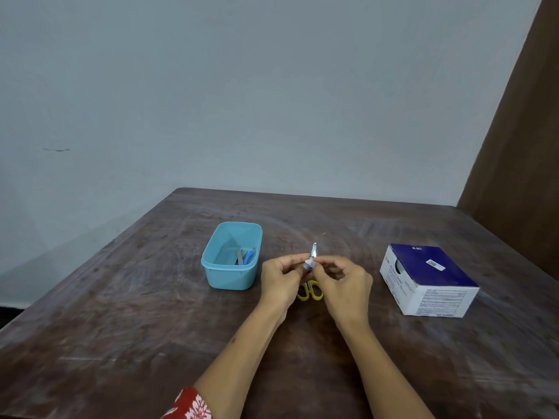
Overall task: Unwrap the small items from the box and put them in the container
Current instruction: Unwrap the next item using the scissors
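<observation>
A small wrapped item (pixel 309 264), white with a blue part, is pinched between the fingertips of my left hand (pixel 279 278) and my right hand (pixel 344 281) above the table's middle. The light blue container (pixel 211 261) stands just left of my hands and holds a few unwrapped pieces, grey and blue (pixel 244 257). The blue and white box (pixel 429 279) lies to the right, its round opening facing left.
Yellow-handled scissors (pixel 311 290) lie on the dark wooden table (pixel 121 313) under my hands, blades pointing away. A pale wall runs behind the table, and a brown panel (pixel 520 146) stands at the right.
</observation>
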A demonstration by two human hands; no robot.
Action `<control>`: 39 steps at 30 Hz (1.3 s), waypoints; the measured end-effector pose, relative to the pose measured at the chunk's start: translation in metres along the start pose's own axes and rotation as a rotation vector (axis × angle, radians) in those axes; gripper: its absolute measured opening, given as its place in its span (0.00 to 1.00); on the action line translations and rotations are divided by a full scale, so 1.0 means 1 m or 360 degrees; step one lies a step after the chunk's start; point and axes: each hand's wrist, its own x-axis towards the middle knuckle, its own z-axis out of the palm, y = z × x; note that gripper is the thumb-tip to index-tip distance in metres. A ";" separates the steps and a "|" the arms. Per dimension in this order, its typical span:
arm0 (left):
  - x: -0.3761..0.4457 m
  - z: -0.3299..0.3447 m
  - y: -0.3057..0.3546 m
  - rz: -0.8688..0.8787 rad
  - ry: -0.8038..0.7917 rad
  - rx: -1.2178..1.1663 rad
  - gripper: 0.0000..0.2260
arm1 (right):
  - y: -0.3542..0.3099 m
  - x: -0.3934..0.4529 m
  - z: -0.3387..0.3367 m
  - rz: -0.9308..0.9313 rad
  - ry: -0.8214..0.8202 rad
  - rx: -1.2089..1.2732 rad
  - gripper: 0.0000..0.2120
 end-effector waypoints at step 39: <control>-0.016 0.007 0.001 0.1107 -0.0014 0.1280 0.12 | -0.002 0.006 -0.003 0.0371 0.0383 0.0438 0.12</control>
